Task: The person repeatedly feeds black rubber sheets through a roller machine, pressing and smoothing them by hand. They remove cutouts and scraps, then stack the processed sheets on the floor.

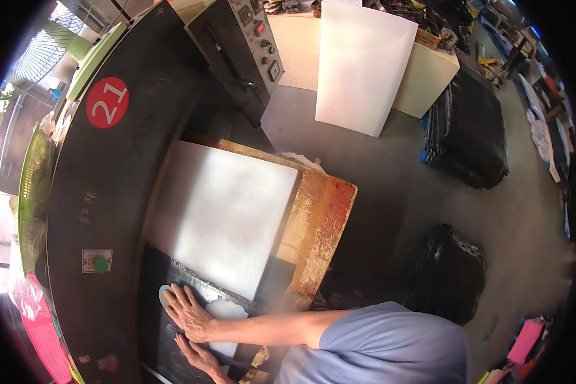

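Note:
My right hand [191, 318] reaches in from the right and lies palm down, its fingers spread, on a black sheet-like surface [150, 329]. Beneath its fingertips the rounded edge of a pale grey flat piece [164, 297] shows. Just below it is my left hand [201, 361], with fingers stretched out over the same dark surface and partly cut off by the lower edge. An irregular whitish patch or piece [227, 310] sits beside my right wrist; what it is I cannot tell. Neither hand grips anything visible. A thick white slab [230, 211] lies right beyond the black surface.
A dark machine body [77, 211] with a green button [102, 264] stands along the left. Under the slab is a worn brown board [320, 237]. Behind are a control panel [262, 38], an upright white sheet [361, 70] and black wrapped bundles [470, 128].

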Demonstrator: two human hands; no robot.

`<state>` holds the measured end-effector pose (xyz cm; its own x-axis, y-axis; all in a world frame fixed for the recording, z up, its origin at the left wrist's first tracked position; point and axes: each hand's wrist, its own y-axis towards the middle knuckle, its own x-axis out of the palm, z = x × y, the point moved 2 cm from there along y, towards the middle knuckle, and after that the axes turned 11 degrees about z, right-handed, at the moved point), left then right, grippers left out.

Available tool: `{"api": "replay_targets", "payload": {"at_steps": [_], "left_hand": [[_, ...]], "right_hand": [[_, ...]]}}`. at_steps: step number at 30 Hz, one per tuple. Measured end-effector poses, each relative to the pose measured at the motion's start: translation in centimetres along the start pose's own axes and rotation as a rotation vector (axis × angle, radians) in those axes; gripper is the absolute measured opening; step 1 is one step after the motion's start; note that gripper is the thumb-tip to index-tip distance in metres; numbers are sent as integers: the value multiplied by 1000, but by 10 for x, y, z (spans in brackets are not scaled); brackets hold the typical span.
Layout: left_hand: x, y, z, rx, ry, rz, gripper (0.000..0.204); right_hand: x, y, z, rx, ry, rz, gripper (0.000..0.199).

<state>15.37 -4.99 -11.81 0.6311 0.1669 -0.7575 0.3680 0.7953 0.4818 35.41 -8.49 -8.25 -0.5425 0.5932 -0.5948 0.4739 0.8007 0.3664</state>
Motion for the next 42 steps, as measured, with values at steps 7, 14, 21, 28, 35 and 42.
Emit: {"api": "replay_targets", "payload": {"at_steps": [7,14,21,28,35,42], "left_hand": [[0,-9,1,24,14,13,40],[1,9,29,-45,81,40,36],[-18,25,22,-139,-113,86,35],[-46,45,13,-285,-439,122,41],[-169,-19,-111,-587,645,191,53],[-208,-36,-138,-439,461,255,60]], "right_hand": [[-21,6,7,66,251,70,74],[-62,37,42,213,819,35,94],[-135,22,83,172,874,132,82],[-125,14,83,-197,-177,78,75],[-108,20,33,-175,-117,165,49],[48,2,-114,-469,506,-251,36]]}}
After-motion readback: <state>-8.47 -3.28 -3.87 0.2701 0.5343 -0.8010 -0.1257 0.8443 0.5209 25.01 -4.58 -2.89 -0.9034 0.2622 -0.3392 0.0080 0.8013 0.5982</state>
